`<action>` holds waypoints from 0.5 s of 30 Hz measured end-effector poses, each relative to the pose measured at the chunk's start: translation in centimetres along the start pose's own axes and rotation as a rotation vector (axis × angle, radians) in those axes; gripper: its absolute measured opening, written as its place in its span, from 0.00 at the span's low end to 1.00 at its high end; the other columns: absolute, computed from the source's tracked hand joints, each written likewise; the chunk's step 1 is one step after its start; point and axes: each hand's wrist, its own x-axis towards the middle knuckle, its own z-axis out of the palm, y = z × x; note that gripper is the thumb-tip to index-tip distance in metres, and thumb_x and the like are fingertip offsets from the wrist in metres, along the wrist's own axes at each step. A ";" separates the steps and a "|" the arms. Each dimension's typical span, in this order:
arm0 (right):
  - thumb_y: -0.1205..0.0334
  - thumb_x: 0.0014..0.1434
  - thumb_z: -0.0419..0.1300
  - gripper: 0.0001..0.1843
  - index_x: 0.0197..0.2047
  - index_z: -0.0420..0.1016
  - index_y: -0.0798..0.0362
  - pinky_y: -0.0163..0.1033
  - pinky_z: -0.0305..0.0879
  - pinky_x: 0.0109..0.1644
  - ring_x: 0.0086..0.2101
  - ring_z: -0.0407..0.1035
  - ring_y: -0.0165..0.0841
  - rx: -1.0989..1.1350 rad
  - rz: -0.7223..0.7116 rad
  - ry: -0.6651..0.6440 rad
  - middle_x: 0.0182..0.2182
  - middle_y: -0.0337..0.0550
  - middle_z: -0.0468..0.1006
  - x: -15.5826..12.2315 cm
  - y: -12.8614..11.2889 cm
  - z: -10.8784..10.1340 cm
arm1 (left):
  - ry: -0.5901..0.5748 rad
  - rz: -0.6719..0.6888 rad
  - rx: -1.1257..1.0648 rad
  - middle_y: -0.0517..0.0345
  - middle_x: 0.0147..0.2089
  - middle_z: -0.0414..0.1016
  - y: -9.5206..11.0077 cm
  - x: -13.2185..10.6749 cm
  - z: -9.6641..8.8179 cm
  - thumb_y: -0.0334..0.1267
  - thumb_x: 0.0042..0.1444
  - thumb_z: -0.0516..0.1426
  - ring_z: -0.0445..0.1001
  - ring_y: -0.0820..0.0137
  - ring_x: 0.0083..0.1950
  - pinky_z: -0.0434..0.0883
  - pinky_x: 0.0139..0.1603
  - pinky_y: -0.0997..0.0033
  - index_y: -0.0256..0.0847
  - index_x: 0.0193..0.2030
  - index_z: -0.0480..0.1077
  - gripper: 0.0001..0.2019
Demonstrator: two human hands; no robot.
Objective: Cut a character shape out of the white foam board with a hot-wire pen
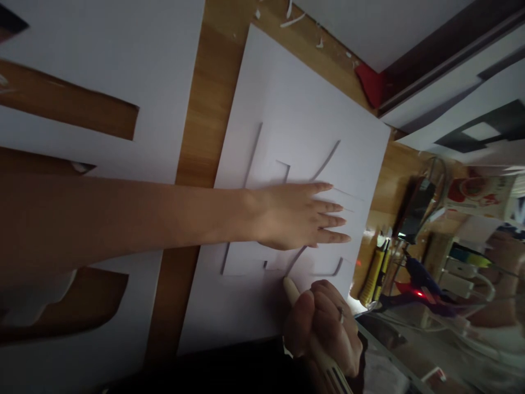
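A white sheet of board point(303, 93) lies on the wooden table, with several straight and curved cut lines in it. My left hand point(291, 216) rests flat on its middle, palm down and fingers stretched, covering part of the lines. Below it, my right hand point(324, 328), with a ring on one finger, is closed around a cream pen-shaped cutting tool point(291, 290) with slots in its handle. The tool's front end is at the lower end of a curved cut line; whether its tip is in the board I cannot tell.
Left of the board lies a large white sheet point(159, 65) with cut-out openings, under my left forearm. A yellow utility knife point(374, 273), a black device point(416, 210) with cables and a printed box point(478, 194) are on the right. White scraps point(293, 21) lie at the top.
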 end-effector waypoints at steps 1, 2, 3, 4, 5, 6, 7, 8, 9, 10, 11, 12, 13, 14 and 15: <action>0.81 0.55 0.59 0.17 0.25 0.60 0.52 0.37 0.62 0.31 0.26 0.63 0.26 0.007 0.018 0.012 0.21 0.30 0.59 0.1 -0.1 0.1 | -0.016 -0.003 0.002 0.79 0.73 0.51 0.0 0.0 -0.1 0.37 0.65 0.47 0.43 0.75 0.76 0.36 0.76 0.62 0.63 0.71 0.50 0.29; 0.81 0.56 0.58 0.17 0.25 0.60 0.52 0.36 0.60 0.29 0.24 0.61 0.25 0.021 0.011 0.014 0.21 0.30 0.59 0.2 -0.1 0.2 | -0.024 -0.004 0.006 0.80 0.73 0.51 0.0 0.0 -0.1 0.37 0.65 0.47 0.42 0.75 0.76 0.36 0.76 0.62 0.63 0.71 0.49 0.29; 0.80 0.57 0.57 0.17 0.25 0.59 0.52 0.36 0.57 0.27 0.22 0.59 0.24 0.035 -0.011 0.013 0.20 0.30 0.58 0.4 -0.1 0.3 | -0.027 -0.003 0.011 0.79 0.73 0.50 0.0 0.0 -0.2 0.37 0.65 0.46 0.42 0.75 0.76 0.36 0.76 0.62 0.62 0.72 0.48 0.29; 0.80 0.57 0.56 0.17 0.24 0.59 0.51 0.36 0.54 0.25 0.21 0.56 0.24 0.044 -0.038 0.021 0.19 0.30 0.57 0.6 -0.1 0.4 | -0.030 0.000 0.017 0.78 0.73 0.50 0.0 0.0 -0.2 0.38 0.66 0.45 0.42 0.75 0.76 0.36 0.76 0.62 0.60 0.72 0.46 0.29; 0.79 0.58 0.56 0.17 0.24 0.58 0.51 0.36 0.52 0.25 0.20 0.53 0.24 0.044 -0.055 0.021 0.19 0.29 0.56 0.9 -0.1 0.5 | -0.032 0.005 0.022 0.76 0.74 0.49 0.0 0.1 -0.2 0.39 0.67 0.44 0.41 0.74 0.76 0.37 0.77 0.61 0.58 0.73 0.45 0.29; 0.79 0.57 0.56 0.17 0.24 0.58 0.51 0.36 0.50 0.24 0.20 0.52 0.24 0.035 -0.066 0.018 0.18 0.29 0.55 1.1 -0.1 0.5 | -0.034 0.010 0.025 0.74 0.74 0.49 0.0 0.1 -0.2 0.40 0.68 0.43 0.41 0.74 0.76 0.37 0.77 0.60 0.55 0.74 0.43 0.28; 0.79 0.57 0.55 0.17 0.24 0.57 0.50 0.36 0.50 0.24 0.20 0.51 0.24 0.024 -0.062 0.013 0.18 0.29 0.54 1.3 -0.1 0.6 | -0.035 0.014 0.025 0.72 0.74 0.48 -0.1 0.1 -0.2 0.41 0.69 0.41 0.40 0.74 0.76 0.38 0.77 0.59 0.53 0.74 0.41 0.28; 0.79 0.57 0.55 0.17 0.24 0.57 0.50 0.36 0.49 0.24 0.19 0.50 0.24 0.016 -0.050 0.004 0.18 0.29 0.54 1.4 -0.1 0.6 | -0.035 0.018 0.025 0.70 0.74 0.48 -0.1 0.1 -0.2 0.41 0.69 0.40 0.40 0.74 0.76 0.38 0.76 0.58 0.51 0.75 0.40 0.28; 0.78 0.57 0.55 0.17 0.25 0.57 0.50 0.36 0.48 0.24 0.19 0.50 0.24 0.010 -0.033 0.004 0.18 0.29 0.53 1.5 -0.1 0.7 | -0.035 0.021 0.027 0.69 0.75 0.48 -0.1 0.1 -0.2 0.40 0.69 0.39 0.40 0.74 0.76 0.38 0.76 0.58 0.49 0.75 0.39 0.28; 0.77 0.58 0.54 0.16 0.25 0.57 0.50 0.37 0.47 0.24 0.19 0.50 0.24 0.008 -0.018 0.009 0.18 0.30 0.54 1.5 -0.1 0.7 | -0.037 0.023 0.032 0.68 0.75 0.48 -0.1 0.2 -0.2 0.39 0.69 0.39 0.40 0.74 0.76 0.37 0.76 0.58 0.48 0.75 0.39 0.28; 0.75 0.60 0.54 0.15 0.25 0.58 0.50 0.37 0.47 0.24 0.19 0.50 0.25 0.008 -0.008 0.025 0.18 0.30 0.55 1.5 -0.1 0.6 | -0.041 0.022 0.040 0.68 0.75 0.48 -0.1 0.2 -0.2 0.36 0.69 0.40 0.40 0.75 0.76 0.37 0.76 0.58 0.47 0.75 0.39 0.29; 0.73 0.61 0.53 0.15 0.25 0.59 0.50 0.37 0.47 0.24 0.19 0.50 0.25 0.013 -0.005 0.031 0.18 0.31 0.56 1.4 -0.1 0.6 | -0.045 0.023 0.048 0.67 0.75 0.48 -0.1 0.2 -0.2 0.34 0.68 0.39 0.40 0.75 0.76 0.37 0.76 0.58 0.46 0.75 0.39 0.29; 0.71 0.62 0.52 0.14 0.25 0.60 0.50 0.38 0.47 0.24 0.19 0.50 0.26 0.017 -0.007 0.029 0.18 0.32 0.57 1.2 0.0 0.6 | -0.046 0.021 0.054 0.67 0.75 0.48 -0.1 0.2 -0.2 0.33 0.68 0.39 0.41 0.75 0.76 0.37 0.76 0.59 0.46 0.75 0.39 0.29; 0.69 0.63 0.52 0.13 0.26 0.61 0.49 0.38 0.47 0.24 0.19 0.51 0.26 0.017 -0.004 0.011 0.18 0.32 0.57 1.0 0.1 0.6 | -0.043 0.017 0.057 0.68 0.75 0.48 -0.1 0.2 -0.2 0.32 0.68 0.39 0.41 0.75 0.76 0.38 0.76 0.59 0.47 0.75 0.39 0.29; 0.69 0.63 0.51 0.13 0.27 0.62 0.49 0.38 0.47 0.24 0.19 0.51 0.27 0.011 0.015 -0.014 0.18 0.32 0.57 0.8 0.2 0.6 | -0.038 0.010 0.058 0.70 0.74 0.48 0.0 0.1 -0.2 0.32 0.68 0.39 0.42 0.75 0.76 0.38 0.76 0.59 0.49 0.75 0.40 0.29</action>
